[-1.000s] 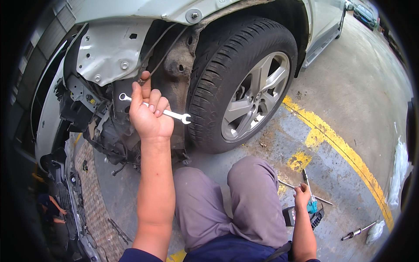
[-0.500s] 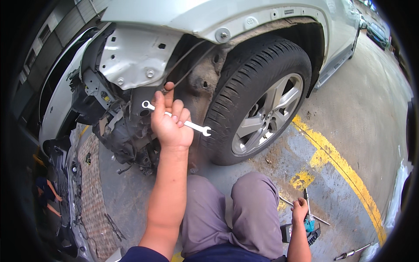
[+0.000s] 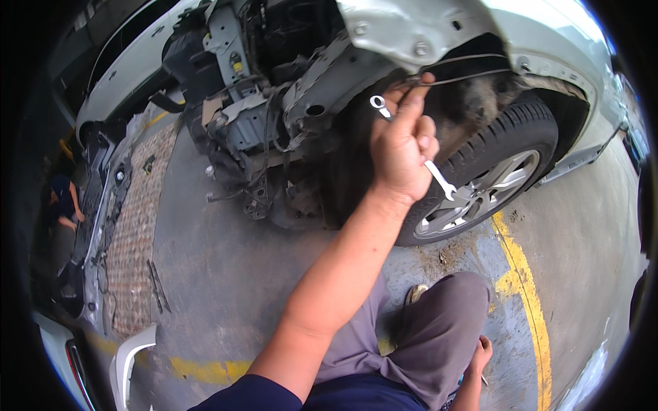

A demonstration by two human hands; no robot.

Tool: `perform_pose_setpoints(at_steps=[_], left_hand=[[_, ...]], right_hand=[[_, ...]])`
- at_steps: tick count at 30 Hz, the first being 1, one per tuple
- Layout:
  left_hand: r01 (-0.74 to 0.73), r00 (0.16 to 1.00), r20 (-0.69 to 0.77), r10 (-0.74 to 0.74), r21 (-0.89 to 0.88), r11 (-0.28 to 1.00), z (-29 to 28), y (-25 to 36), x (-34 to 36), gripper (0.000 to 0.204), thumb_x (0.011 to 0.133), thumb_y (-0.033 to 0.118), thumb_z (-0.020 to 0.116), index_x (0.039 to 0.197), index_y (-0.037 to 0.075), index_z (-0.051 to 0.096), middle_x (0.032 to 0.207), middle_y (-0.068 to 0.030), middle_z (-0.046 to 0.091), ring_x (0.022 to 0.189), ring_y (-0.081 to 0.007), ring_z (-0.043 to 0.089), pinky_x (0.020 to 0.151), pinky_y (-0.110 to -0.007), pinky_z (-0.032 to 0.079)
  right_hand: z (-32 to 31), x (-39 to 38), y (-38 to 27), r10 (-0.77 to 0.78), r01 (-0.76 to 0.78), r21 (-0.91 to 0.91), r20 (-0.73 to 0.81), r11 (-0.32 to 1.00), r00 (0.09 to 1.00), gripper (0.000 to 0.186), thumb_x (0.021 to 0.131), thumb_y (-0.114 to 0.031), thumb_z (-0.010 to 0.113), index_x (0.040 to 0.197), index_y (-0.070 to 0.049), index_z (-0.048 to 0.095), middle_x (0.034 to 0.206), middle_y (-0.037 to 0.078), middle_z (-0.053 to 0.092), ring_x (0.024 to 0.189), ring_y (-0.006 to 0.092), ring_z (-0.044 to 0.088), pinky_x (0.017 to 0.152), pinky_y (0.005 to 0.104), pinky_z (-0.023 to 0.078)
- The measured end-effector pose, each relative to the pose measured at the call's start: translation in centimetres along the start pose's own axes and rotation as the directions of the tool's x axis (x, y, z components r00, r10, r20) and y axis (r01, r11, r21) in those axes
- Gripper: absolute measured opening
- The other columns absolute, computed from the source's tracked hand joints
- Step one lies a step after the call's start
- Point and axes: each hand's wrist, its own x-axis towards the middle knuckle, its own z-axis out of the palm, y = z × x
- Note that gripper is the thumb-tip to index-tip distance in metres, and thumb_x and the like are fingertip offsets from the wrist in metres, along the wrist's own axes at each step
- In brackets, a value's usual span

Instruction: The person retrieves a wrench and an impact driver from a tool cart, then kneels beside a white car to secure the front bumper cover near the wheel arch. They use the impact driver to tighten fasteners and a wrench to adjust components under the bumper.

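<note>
My left hand (image 3: 404, 147) is raised at the front of the wheel arch, closed around a silver combination wrench (image 3: 441, 179). Its ring end shows past the thumb side, its open end below the little finger. The same hand's fingertips touch the end of a thin cable or rod (image 3: 469, 79) under the silver fender panel (image 3: 404, 31); what they pinch there is hidden. Low at the right, beside my knee, my right hand (image 3: 482, 354) has its fingers curled, partly covered by the leg. Whatever it may hold cannot be made out.
The tyre (image 3: 507, 144) stands just right of my left hand. Stripped front-end parts and loose wiring (image 3: 264, 137) hang to the left. A checked mat (image 3: 140, 226), a removed bumper (image 3: 96, 240) and a white trim piece (image 3: 127, 363) lie on the floor. Another person (image 3: 65, 205) crouches far left.
The view has swung left, so the car sits further right. My left hand still grips the wrench at the cable. My right hand is now partly behind my knee.
</note>
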Motion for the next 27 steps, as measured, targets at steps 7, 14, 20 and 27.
perform_pose_setpoints(at_steps=[7,14,20,27], left_hand=[[0.113,0.980,-0.160,-0.117,-0.031,0.993,-3.9,0.1,-4.9,0.022,0.092,0.015,0.058,0.112,0.007,0.051,0.095,-0.0063,0.064,0.047,-0.0026,0.040,0.039,-0.017,0.028],[0.107,0.930,-0.332,-0.159,-0.168,0.980,-9.2,4.4,-9.8,0.012,0.093,0.020,0.059,0.102,0.013,0.062,0.081,0.0002,0.059,0.047,-0.0034,0.039,0.036,-0.018,0.024],[-0.088,0.614,-0.764,0.199,0.185,0.979,-20.5,8.2,-18.5,0.006,0.093,0.019,0.059,0.091,0.013,0.057,0.071,0.0048,0.046,0.047,-0.0032,0.035,0.034,-0.019,0.025],[0.661,0.269,-0.924,0.273,0.383,0.645,-35.7,6.6,-37.7,0.005,0.089,0.015,0.054,0.087,0.011,0.054,0.072,0.0012,0.052,0.055,-0.0072,0.043,0.049,-0.024,0.034]], right_hand=[[-4.0,1.7,-0.7,-0.221,0.225,-0.032,0.088,0.974,0.971,0.023,0.084,-0.008,0.061,0.101,0.008,0.063,0.093,0.013,0.069,0.083,0.0173,0.062,0.076,0.0311,0.050],[-2.8,-0.3,-2.6,-0.207,0.224,-0.167,0.115,0.960,0.972,0.024,0.084,-0.008,0.062,0.102,0.007,0.063,0.093,0.013,0.069,0.083,0.0176,0.062,0.077,0.0313,0.050],[-0.3,-0.4,-3.9,-0.210,0.232,-0.186,0.134,0.955,0.969,0.024,0.084,-0.009,0.062,0.102,0.007,0.063,0.093,0.013,0.069,0.083,0.0178,0.063,0.077,0.0314,0.050],[0.7,-0.3,-2.1,-0.204,0.223,-0.129,0.147,0.966,0.968,0.024,0.084,-0.009,0.062,0.102,0.007,0.063,0.094,0.013,0.069,0.083,0.0181,0.063,0.077,0.0315,0.050]])
